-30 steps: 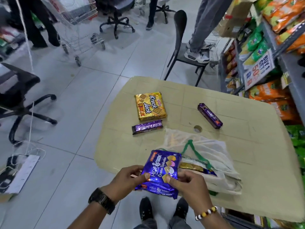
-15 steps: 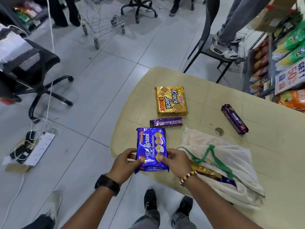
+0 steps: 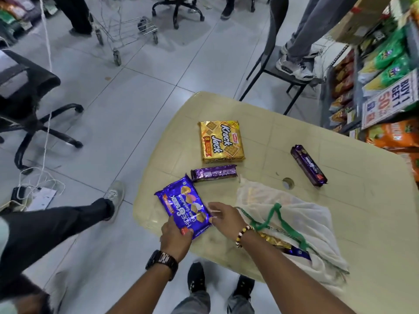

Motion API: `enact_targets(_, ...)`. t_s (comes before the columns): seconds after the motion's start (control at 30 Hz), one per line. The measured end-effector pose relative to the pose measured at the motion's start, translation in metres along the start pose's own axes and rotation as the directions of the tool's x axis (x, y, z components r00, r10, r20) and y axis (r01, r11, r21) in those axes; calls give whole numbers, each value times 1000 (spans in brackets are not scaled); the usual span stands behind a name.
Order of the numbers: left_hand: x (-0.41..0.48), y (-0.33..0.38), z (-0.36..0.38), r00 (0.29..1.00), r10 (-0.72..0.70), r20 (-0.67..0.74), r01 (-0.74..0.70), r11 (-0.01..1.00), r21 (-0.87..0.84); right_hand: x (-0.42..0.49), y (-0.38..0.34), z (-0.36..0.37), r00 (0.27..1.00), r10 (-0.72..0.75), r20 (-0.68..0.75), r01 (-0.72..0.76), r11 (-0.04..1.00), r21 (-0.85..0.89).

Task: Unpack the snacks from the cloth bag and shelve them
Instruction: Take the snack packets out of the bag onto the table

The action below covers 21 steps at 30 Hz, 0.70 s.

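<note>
nearest us, the left hand [image 3: 175, 236], a watch [image 3: 162, 260] on its wrist, grips the near corner of the blue pack [image 3: 186, 209], thumb on top of the wrapper. the pack lies tilted at the near left corner of the table [image 3: 340, 223]. the right hand [image 3: 223, 215], a bracelet [image 3: 241, 236] at its wrist, sits at the pack's right edge with fingers loosely spread, holding nothing. we cannot tell whether the tips touch the wrapper.

just right of that hand the bag [image 3: 301, 211] lies slumped on the table, its green handles [image 3: 277, 215] draped across it. in its mouth, which faces us, we see a gold pack [image 3: 275, 240] and a dark blue one [image 3: 297, 252].

just beyond the blue pack lies a purple roll [image 3: 214, 173], and just past that a yellow cracker pack [image 3: 221, 140], flat and face up. a second roll [image 3: 308, 165] lies well to the right, past a small hole [image 3: 288, 182] in the tabletop.

farther off we see a chair [image 3: 272, 41] with someone's shoes [image 3: 294, 68] on its seat. stocked shelves [image 3: 385, 87] stand at the right, and a trolley [image 3: 127, 30] is out on the tiled floor.
</note>
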<state>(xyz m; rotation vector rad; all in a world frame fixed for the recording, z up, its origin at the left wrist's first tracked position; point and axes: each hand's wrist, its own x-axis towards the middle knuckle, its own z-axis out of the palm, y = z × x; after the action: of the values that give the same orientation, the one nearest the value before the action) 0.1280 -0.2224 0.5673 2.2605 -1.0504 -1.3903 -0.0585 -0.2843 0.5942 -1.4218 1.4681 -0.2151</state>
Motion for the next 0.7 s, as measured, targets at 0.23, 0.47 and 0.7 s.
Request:
enact_targets(0.23, -61, 86, 47, 898, 364, 248, -393, 916, 80, -94, 74, -70, 894, 186, -407, -121, 976, 179)
enact_targets(0.47, -81, 142, 145, 586, 350, 731, -753, 568, 332, -147, 188, -121, 820, 321, -474, -484, 831, -276)
enact_targets(0.7, -63, 166, 229, 613, 292, 734, -790, 265, 553, -151, 228, -165, 777, 489, -397, -621, 698, -357)
